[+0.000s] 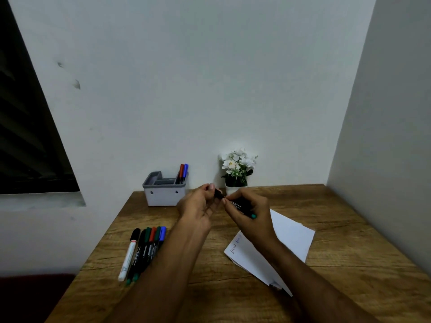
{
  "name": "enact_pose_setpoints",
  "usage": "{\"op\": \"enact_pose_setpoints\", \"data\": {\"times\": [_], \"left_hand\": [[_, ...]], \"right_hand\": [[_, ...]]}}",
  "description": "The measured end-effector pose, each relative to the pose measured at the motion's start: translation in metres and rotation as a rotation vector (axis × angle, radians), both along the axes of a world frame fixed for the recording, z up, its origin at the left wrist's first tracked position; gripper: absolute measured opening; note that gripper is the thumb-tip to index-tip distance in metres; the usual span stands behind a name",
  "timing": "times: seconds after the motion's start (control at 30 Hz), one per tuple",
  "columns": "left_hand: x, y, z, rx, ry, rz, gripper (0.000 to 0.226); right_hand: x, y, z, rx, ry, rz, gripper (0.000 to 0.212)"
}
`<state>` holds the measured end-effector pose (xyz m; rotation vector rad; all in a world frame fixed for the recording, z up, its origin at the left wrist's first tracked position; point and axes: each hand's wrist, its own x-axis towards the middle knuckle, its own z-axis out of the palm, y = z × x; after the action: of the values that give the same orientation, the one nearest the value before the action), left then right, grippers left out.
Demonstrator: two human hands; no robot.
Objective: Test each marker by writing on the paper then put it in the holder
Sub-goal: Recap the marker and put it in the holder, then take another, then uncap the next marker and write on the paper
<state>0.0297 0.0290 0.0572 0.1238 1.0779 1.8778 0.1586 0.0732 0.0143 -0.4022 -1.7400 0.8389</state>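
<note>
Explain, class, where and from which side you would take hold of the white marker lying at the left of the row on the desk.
Grip the white marker at mid-barrel, coming from above and from its left. It lies flat on the desk, and its left flank is free, while the dark markers crowd close along its right. A pinch across the barrel probably suits its slim, round shape.

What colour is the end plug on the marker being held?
Green, on the marker in the right hand, head view.
</note>
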Motion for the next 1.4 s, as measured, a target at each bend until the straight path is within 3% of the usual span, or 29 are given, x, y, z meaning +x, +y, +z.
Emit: {"op": "enact_pose_setpoints", "data": {"times": [0.13,0.23,0.37,0.67,1.17,1.4], "left_hand": [[-0.009,-0.004,-0.005,0.022,0.069,0.107,0.038],[-0.029,-0.002,-0.005,0.049,0.179,0.249,0.037],[-0.060,0.000,0.009,0.048,0.496,0.340,0.034],[-0.122,0.038,0.046,0.018,1.063,0.465,0.030],[-0.156,0.091,-0.002,-0.222,1.190,0.323,0.024],[-0.156,0.078,-0.007,-0.233,1.171,0.373,0.020]], "right_hand": [[-0.019,0.012,-0.003,0.126,-0.142,-0.008,0.019],[-0.033,0.029,-0.010,0.201,-0.409,-0.083,0.040],[-0.051,0.044,-0.018,0.237,-0.677,-0.143,0.043],[-0.091,0.059,-0.013,0.299,-0.676,-0.118,0.035],[-0.124,0.092,-0.013,0.288,-0.746,-0.113,0.032],[-0.118,0.085,-0.018,0.260,-0.751,-0.103,0.036]]}}
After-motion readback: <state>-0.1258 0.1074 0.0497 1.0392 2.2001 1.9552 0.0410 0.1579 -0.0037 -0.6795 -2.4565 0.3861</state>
